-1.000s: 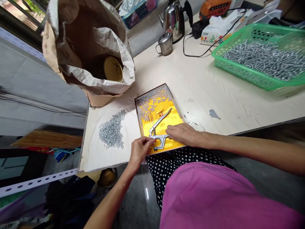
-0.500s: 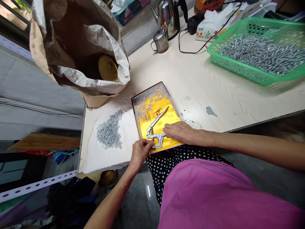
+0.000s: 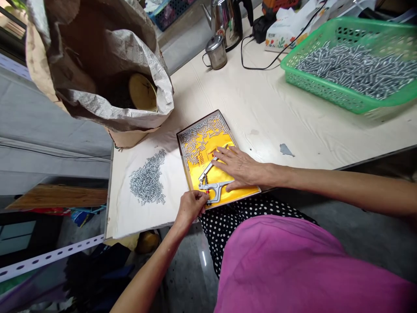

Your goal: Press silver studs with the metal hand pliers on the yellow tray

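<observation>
Silver hand pliers [image 3: 213, 187] with a long lever and a dark spring lie on a yellow printed sheet in a shallow tray [image 3: 182, 150]. My right hand [image 3: 243, 167] is spread over them, fingers reaching across the lever and thumb by the lower handle. At the jaw end, beside a small red part, my left hand [image 3: 191, 204] has thumb and forefinger pinched together. Whatever is between those fingertips is hidden. Small silver metal pieces [image 3: 198, 134] are scattered over the tray's far side.
Left of the tray is a pile of small metal pieces [image 3: 148, 180]. Behind it stands an open paper sack [image 3: 140, 124] with a yellow round object inside. A green basket [image 3: 325, 98] of metal springs or screws is at right. A metal cup [image 3: 216, 56] and kettle [image 3: 226, 24] stand at the back.
My right hand has moved up from the lower handle and spread its fingers over the lever. My left hand stays pinched at the jaws. The view has shifted slightly.
</observation>
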Available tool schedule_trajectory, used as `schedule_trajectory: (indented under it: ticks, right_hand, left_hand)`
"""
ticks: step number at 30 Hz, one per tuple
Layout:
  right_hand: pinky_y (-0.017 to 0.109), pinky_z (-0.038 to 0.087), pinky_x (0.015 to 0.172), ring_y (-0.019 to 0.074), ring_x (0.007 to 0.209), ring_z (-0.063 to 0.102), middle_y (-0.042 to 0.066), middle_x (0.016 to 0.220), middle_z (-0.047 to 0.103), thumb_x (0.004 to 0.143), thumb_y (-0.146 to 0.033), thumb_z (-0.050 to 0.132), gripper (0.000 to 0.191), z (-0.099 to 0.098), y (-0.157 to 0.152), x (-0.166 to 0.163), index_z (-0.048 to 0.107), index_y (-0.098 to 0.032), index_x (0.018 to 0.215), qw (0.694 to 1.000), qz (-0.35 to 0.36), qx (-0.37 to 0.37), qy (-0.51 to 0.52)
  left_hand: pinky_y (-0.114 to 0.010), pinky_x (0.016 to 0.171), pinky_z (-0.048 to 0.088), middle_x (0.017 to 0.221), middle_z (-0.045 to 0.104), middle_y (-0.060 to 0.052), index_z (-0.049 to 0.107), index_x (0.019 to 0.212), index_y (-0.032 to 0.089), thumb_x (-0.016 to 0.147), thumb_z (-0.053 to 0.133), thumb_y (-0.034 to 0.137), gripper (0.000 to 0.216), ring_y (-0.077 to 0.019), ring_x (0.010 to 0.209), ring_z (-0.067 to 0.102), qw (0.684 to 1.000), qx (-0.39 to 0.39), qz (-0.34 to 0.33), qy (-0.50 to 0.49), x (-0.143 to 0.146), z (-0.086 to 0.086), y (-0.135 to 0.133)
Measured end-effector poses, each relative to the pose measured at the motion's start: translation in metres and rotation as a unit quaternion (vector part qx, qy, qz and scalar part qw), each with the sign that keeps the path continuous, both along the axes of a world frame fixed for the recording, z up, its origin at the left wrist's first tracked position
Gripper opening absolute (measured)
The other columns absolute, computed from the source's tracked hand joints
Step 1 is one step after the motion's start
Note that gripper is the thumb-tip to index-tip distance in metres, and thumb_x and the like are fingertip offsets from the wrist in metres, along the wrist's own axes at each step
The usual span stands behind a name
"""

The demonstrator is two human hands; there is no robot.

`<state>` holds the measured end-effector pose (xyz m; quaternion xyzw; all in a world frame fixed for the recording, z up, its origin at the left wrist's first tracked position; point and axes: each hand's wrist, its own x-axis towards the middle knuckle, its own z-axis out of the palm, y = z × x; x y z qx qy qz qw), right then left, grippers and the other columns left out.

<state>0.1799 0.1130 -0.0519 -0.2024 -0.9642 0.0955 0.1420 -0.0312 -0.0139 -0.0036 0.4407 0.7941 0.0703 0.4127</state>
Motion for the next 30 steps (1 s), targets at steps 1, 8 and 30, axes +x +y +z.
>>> schedule_trajectory:
  ticks: [1,8,30]
  right_hand:
    - [0.058,0.031,0.110,0.0415,0.138,0.034,0.024,0.149,0.044,0.081,-0.060,0.075,0.084,0.001,0.003,-0.002,0.045,-0.011,0.142,1.000,0.003,0.002,-0.009]
    - [0.055,0.037,0.101,0.0372,0.114,0.050,0.020,0.128,0.058,0.081,-0.061,0.073,0.071,0.008,0.005,-0.007,0.054,-0.011,0.129,0.999,-0.009,-0.007,-0.048]
    - [0.043,0.044,0.085,0.0322,0.103,0.052,0.018,0.108,0.062,0.090,-0.033,0.070,0.034,0.025,-0.023,0.000,0.064,-0.009,0.114,0.994,-0.060,-0.040,-0.084]
  left_hand:
    - [-0.019,0.044,0.037,0.041,0.054,0.005,0.070,0.069,0.015,0.089,0.062,0.029,0.025,-0.0087,0.037,0.047,1.000,0.002,0.001,0.000,0.000,0.000,0.000]
    - [-0.020,0.045,0.037,0.041,0.054,0.005,0.069,0.069,0.016,0.090,0.061,0.028,0.025,-0.0098,0.037,0.047,1.000,-0.018,0.006,0.002,0.001,0.003,0.003]
    - [-0.046,0.099,0.049,0.128,0.058,-0.014,0.047,0.141,0.016,0.091,0.065,0.030,0.054,-0.0305,0.113,0.053,0.863,0.200,-0.409,0.217,0.030,0.001,0.041]
